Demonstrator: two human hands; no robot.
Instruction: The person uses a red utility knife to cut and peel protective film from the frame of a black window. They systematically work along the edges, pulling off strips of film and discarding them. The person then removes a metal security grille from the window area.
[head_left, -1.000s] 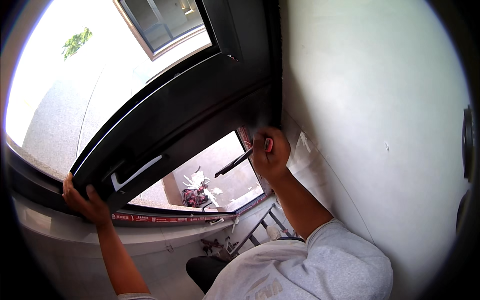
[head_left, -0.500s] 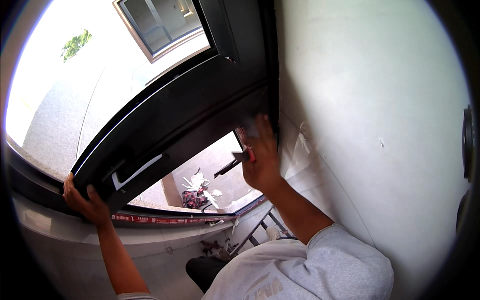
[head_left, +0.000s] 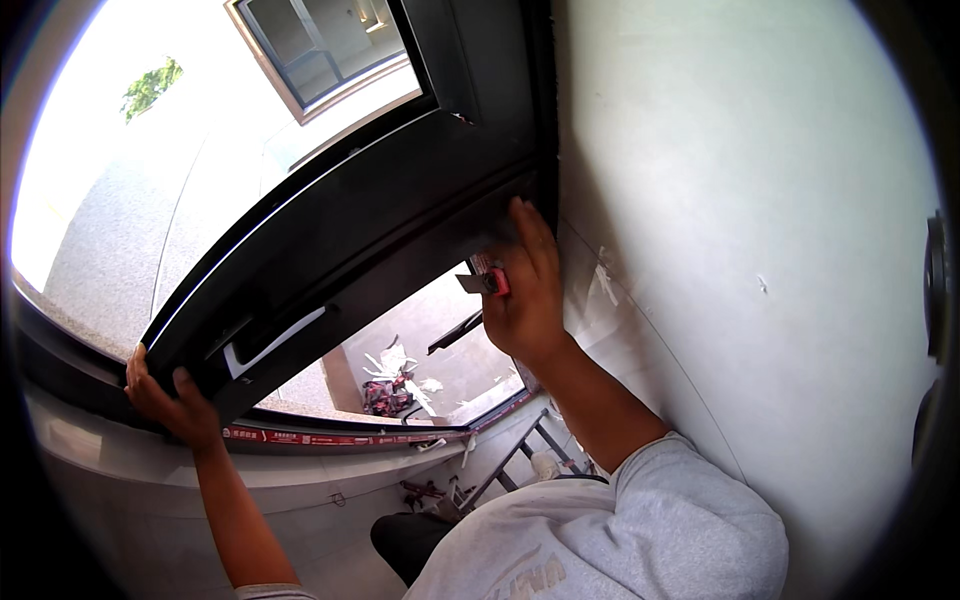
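Note:
A black window sash (head_left: pixel 360 215) stands swung at a slant in its opening, with a light-coloured handle (head_left: pixel 280 340) on its inner face. My left hand (head_left: pixel 180 405) grips the sash's left end, fingers over the outer edge and thumb on the inner side. My right hand (head_left: pixel 530 280) lies against the sash's lower right part, its fingers stretched up along the black surface. A red utility knife (head_left: pixel 500 281) is held in that hand by the thumb, its flat blade pointing left. Its grip is mostly hidden by the palm.
Red printed tape runs along the lower frame (head_left: pixel 330 437). Outside lie a red-and-black bag (head_left: pixel 388 397) and white scraps (head_left: pixel 395 360). Below me stands a ladder (head_left: pixel 520 455). A pale wall (head_left: pixel 740 200) rises close on the right. A black stay arm (head_left: pixel 455 335) crosses the gap.
My right hand has slid a little upward along the sash, and the knife has turned and risen with it. My left hand and the sash stay where they were.

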